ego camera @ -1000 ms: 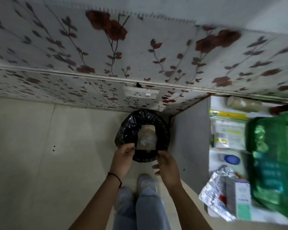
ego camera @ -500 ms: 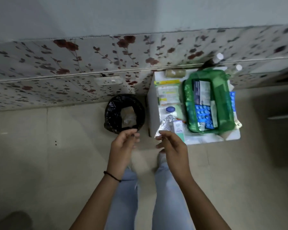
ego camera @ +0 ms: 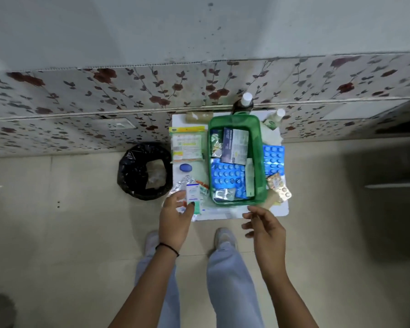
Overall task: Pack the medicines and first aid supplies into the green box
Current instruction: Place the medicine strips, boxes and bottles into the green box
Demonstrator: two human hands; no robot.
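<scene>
The green box (ego camera: pixel 259 147) stands on a small white table (ego camera: pixel 282 208), holding blue blister packs (ego camera: pixel 225 176), a dark carton (ego camera: pixel 234 145) and silver strips. My left hand (ego camera: pixel 175 217) is at the table's near left corner, fingers and thumb closed around a small white-and-green carton (ego camera: pixel 192 194) that lies on a silver foil pack (ego camera: pixel 182 183). My right hand (ego camera: pixel 265 229) hovers open, fingers apart, just in front of the box's near rim and holds nothing.
Loose on the table: a yellow-green sachet pack (ego camera: pixel 188 145), a blue round tin (ego camera: pixel 185 167), a bandage roll (ego camera: pixel 199 116), two bottles (ego camera: pixel 245 102) (ego camera: pixel 273 119), a blue blister sheet (ego camera: pixel 273 159), a gold strip (ego camera: pixel 279 187). A black-lined bin (ego camera: pixel 134 171) stands left of the table.
My view and both hands have shifted from over the bin to the table. The left hand has reached the small white carton; the right hand has moved before the green box.
</scene>
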